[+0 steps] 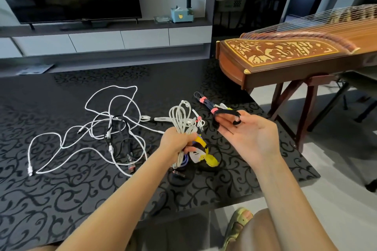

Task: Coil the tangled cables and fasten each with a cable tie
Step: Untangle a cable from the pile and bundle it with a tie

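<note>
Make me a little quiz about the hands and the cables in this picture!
1. True or false: the left hand grips a coiled white cable.
2. What colour are the ties on the bundled dark cable lying on the rug? A pink, B green, C blue.
3. Fill in: the right hand holds a black ____.
Key: 1 true; 2 A; 3 cable tie.

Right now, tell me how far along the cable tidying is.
Done: a dark bundle with pink ties and a small white bundle lie on the rug. In hand: the left hand grips a white coil, the right hand holds a black tie. Left: the tangle of white and black cables.
</note>
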`<state>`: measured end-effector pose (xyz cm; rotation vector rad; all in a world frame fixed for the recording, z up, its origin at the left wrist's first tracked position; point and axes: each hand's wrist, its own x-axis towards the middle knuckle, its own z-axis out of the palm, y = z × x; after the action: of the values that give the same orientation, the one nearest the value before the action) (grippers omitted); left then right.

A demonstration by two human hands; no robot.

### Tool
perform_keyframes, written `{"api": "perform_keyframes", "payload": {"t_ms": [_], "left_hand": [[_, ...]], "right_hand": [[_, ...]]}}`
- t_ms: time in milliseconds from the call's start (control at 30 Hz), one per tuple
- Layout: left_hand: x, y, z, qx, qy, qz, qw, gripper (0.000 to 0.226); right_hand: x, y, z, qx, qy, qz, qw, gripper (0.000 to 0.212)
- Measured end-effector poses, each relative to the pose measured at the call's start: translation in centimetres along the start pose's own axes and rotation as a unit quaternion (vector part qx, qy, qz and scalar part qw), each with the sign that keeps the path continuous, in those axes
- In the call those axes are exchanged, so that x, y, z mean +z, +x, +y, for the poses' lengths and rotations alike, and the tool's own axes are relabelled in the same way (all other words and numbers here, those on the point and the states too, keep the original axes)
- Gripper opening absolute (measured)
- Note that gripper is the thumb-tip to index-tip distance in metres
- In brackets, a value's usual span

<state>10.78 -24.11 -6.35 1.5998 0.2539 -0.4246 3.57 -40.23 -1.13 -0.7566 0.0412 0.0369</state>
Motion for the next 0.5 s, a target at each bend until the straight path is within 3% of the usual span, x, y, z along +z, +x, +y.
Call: {"api": "perform_keyframes", "payload": {"t_ms": [133,167,267,333,500], "left_hand": [[-1.1,-1.8,2.0,0.017,0.089,0.008,0.996,0.006],[-1.3,-2.6,2.7,0.001,0.061,-0.014,0.998,0.005],[-2.4,-5.2,4.3,-0.027,-0.094,-0.119,0.988,0.031],[-3.2,-6.6,4.4,0.003,-0.152,-0.163,0.975,0.040],[-5.1,-8.1,3.0,0.132,-0.083,-0.139,0.978,0.056]], "right_hand": [[0.3,-0.1,0.3,-0.017,-0.036,0.000,0.999,0.013],[0.4,0.0,0.5,-0.014,-0.040,-0.017,0.999,0.021],[1.2,0.0,1.5,0.014,0.002,-0.075,0.997,0.046],[1.6,0.1,2.3,0.035,0.046,-0.087,0.995,0.046],[3.0,0.1,4.5,0.094,0.137,-0.125,0.978,0.054]]}}
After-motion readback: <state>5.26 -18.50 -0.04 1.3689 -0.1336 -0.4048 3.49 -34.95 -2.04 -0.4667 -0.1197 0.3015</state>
